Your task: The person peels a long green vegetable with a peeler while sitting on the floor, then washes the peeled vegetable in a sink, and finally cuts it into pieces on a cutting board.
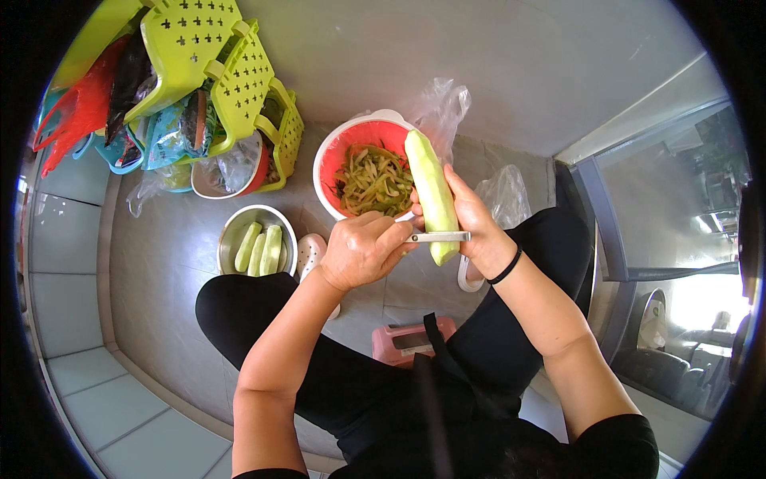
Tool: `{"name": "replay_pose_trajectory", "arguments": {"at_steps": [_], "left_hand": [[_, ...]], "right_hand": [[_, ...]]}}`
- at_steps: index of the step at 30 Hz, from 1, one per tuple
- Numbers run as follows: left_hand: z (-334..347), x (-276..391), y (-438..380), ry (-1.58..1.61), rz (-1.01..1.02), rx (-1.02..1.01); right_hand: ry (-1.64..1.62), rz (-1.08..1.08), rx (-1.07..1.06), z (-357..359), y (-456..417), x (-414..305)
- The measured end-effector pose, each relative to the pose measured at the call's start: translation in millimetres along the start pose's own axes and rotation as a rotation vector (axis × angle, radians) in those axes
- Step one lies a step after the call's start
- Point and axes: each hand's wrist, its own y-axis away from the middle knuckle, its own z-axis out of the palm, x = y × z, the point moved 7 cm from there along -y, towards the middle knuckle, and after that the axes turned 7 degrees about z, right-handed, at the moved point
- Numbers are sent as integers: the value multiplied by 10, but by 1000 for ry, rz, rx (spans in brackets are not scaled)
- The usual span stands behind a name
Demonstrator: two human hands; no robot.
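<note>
My left hand point(366, 248) grips the handle of a metal vegetable peeler point(440, 237). The peeler's head lies across the lower end of a long, pale green peeled vegetable point(432, 185), which looks like a gourd or cucumber. My right hand point(470, 209) holds that vegetable from the right, upright in the view and slightly tilted, with a black band on the wrist. Beyond both hands is a white-rimmed bucket point(326, 146) with a red inside, holding a heap of green peelings point(374, 179). A steel bowl point(226, 239) to the left holds three peeled pieces point(257, 250).
Lime-green plastic baskets point(245, 90) with bags and containers stand at the far left. Clear plastic bags point(446, 114) lie behind and right of the bucket. Between my knees is a pink plastic object point(413, 340). A glass-fronted panel point(670, 197) borders the right side.
</note>
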Motion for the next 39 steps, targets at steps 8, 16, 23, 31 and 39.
{"name": "replay_pose_trajectory", "arguments": {"at_steps": [8,16,23,31,39], "left_hand": [[77,-29,58,8,-68,-20],[124,-159,72,39,-183,-31],[187,-365,111,-29,-268,-24],[253,-764,105,-143,-413,58],[701,-1359,439,-45,-746,92]], "right_hand": [[-35,-128,85,-306,-187,-182],[53,-99,154,-308,-212,-143],[56,-45,138,-111,-141,0],[25,74,54,-76,-111,134],[-40,159,24,-122,-136,230]]}}
